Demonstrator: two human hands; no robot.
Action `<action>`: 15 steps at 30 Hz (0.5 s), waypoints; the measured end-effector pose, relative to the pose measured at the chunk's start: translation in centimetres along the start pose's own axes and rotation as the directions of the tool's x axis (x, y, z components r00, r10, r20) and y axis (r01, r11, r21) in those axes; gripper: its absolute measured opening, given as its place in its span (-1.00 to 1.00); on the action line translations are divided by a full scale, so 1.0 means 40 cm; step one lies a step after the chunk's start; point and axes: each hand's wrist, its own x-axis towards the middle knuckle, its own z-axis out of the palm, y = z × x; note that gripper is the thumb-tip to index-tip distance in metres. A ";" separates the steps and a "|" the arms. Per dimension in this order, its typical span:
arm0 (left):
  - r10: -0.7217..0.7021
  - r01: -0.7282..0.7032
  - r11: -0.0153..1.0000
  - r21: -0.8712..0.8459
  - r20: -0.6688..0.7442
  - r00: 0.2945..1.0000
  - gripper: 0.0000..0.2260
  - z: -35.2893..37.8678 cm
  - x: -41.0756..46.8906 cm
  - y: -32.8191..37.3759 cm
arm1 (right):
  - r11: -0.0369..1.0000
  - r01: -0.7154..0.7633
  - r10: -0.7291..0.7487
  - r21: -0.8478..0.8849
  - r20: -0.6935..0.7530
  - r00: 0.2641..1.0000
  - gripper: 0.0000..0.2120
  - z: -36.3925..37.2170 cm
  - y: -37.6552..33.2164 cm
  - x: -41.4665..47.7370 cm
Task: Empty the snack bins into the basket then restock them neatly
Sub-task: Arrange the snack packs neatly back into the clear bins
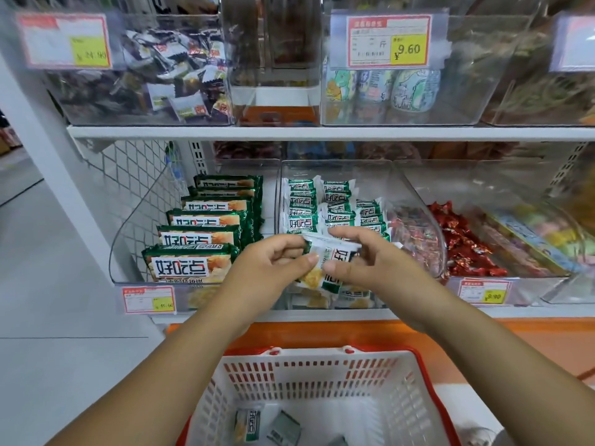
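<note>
Both hands meet at the front of the middle clear bin (418,201), which holds rows of small white-and-green snack packets (335,204). My left hand (273,262) and my right hand (363,259) together pinch a small stack of those packets (325,262) just above the bin's front lip. Below, a white basket with a red rim (322,381) stands on the floor with three packets (267,426) lying in its bottom. The left bin (128,252) holds larger green snack packs (199,233) standing in a neat row.
A bin of red-wrapped candies (460,243) sits to the right, with pastel sweets (547,233) beyond. The upper shelf (322,132) carries more clear bins with price tags. An orange ledge (531,336) runs under the lower shelf. Grey floor lies to the left.
</note>
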 end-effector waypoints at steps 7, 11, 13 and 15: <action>0.253 -0.188 0.928 0.323 -0.174 0.952 -0.72 0.001 0.018 0.009 | 0.996 0.028 -0.043 -0.079 -0.189 0.981 -0.79 -0.077 0.005 0.053; 0.318 -0.178 0.824 0.537 -0.179 0.931 -0.50 -0.009 0.066 -0.017 | 0.870 -0.053 -0.157 -0.491 -0.376 0.913 -0.64 -0.199 -0.004 0.158; 0.261 -0.138 0.817 0.560 -0.145 0.954 -0.46 -0.005 0.090 -0.043 | 0.771 -0.084 -0.181 -0.631 -0.343 0.922 -0.58 -0.254 0.002 0.238; 0.233 -0.119 0.815 0.568 -0.132 0.963 -0.46 -0.004 0.104 -0.067 | 0.687 -0.070 -0.207 -0.723 -0.287 0.935 -0.55 -0.296 0.014 0.322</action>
